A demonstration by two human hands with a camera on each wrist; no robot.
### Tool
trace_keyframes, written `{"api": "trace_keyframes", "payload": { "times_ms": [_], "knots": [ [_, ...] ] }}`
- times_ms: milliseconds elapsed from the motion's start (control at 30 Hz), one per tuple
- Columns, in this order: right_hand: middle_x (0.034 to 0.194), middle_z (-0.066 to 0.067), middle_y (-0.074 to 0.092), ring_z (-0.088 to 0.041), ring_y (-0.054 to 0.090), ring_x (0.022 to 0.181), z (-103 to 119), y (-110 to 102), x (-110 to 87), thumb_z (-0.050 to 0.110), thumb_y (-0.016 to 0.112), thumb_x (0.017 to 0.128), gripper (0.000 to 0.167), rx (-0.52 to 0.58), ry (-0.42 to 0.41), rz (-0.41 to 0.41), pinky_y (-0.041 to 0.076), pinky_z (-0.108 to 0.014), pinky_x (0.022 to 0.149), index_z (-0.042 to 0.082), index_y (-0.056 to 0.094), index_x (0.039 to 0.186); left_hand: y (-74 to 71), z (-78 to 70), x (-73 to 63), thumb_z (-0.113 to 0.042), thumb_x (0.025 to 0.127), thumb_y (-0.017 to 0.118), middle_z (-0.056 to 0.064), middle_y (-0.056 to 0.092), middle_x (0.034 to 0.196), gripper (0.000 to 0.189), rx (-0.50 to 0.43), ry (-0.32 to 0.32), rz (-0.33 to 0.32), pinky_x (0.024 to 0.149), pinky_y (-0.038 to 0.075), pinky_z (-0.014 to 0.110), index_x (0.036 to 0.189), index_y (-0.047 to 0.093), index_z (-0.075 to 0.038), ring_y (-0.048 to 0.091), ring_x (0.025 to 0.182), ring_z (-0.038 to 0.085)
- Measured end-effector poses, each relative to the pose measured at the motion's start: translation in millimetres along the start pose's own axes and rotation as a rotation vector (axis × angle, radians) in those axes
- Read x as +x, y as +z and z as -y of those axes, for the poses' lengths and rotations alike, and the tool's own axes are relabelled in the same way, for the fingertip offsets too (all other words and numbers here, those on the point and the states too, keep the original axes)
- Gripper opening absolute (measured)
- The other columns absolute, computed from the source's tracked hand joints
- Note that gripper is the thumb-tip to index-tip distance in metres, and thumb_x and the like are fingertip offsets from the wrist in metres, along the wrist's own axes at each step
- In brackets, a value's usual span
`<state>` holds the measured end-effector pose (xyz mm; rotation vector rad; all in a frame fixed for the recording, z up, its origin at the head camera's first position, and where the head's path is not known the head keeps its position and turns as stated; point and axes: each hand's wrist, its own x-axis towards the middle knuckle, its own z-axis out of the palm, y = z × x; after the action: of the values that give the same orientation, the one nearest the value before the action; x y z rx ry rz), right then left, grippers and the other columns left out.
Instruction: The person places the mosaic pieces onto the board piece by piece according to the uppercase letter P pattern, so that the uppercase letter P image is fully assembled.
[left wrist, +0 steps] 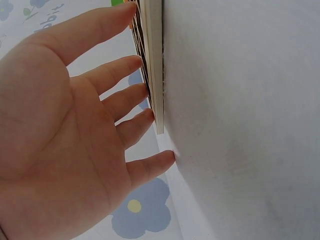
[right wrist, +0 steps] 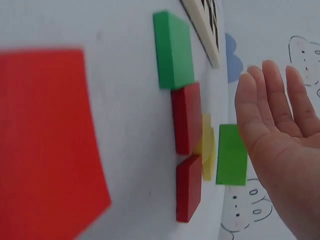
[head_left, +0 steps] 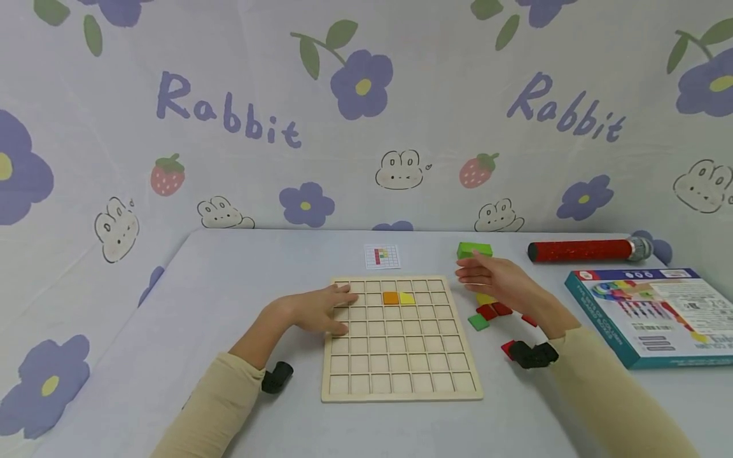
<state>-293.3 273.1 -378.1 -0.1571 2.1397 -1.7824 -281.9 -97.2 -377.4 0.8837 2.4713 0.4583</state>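
A wooden grid board [head_left: 406, 363] lies on the table, with an orange square [head_left: 390, 298] and a yellow piece [head_left: 407, 298] in neighbouring cells near its far edge. My left hand [head_left: 315, 310] rests at the board's left edge, fingers spread; in the left wrist view its palm [left wrist: 65, 145] holds nothing. Over the loose pieces to the board's right, my right hand [head_left: 504, 280] hovers with fairly straight fingers and holds nothing. Around it lie a green tile [head_left: 478, 322], red tiles [right wrist: 187, 117], a yellow piece [head_left: 484, 298] partly hidden, and a light green block [head_left: 474, 248] farther back.
Behind the board lies a small card [head_left: 382, 256] printed with a coloured grid. A red cylinder [head_left: 581, 250] with a silvery end lies at the back right, and a teal-edged box [head_left: 658, 312] lies in front of it. Another red piece [head_left: 508, 350] is near the right wrist.
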Motion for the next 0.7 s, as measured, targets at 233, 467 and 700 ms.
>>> {"api": "trace_keyframes", "payload": {
  "times_ms": [233, 467, 700],
  "knots": [
    [0.139, -0.029, 0.039, -0.036, 0.040, 0.130, -7, -10, -0.6, 0.041, 0.035, 0.103, 0.063, -0.037, -0.003, -0.041, 0.038, -0.032, 0.101, -0.008, 0.031, 0.142, 0.8, 0.7, 0.7, -0.027, 0.094, 0.062, 0.013, 0.014, 0.157, 0.066, -0.007, -0.011, 0.000, 0.113, 0.014, 0.046, 0.150, 0.031, -0.009, 0.008, 0.143, 0.031],
    [0.134, -0.028, 0.046, -0.038, 0.044, 0.126, -10, -18, -5.4, 0.042, 0.038, 0.102, 0.063, -0.199, -0.018, -0.007, 0.038, -0.035, 0.100, -0.008, 0.037, 0.140, 0.7, -1.0, 0.3, -0.027, 0.094, 0.062, 0.013, 0.016, 0.157, 0.065, -0.009, -0.018, 0.000, 0.113, 0.014, 0.045, 0.149, 0.033, -0.009, 0.008, 0.143, 0.030],
    [0.130, -0.028, 0.051, -0.038, 0.050, 0.121, -12, -21, -6.2, 0.040, 0.039, 0.103, 0.059, -0.311, -0.044, 0.009, 0.041, -0.039, 0.098, -0.009, 0.042, 0.136, 0.1, 0.2, -0.3, -0.027, 0.094, 0.061, 0.014, 0.015, 0.157, 0.065, -0.009, -0.008, 0.003, 0.113, 0.015, 0.046, 0.149, 0.032, -0.008, 0.008, 0.143, 0.032]
  ]
}}
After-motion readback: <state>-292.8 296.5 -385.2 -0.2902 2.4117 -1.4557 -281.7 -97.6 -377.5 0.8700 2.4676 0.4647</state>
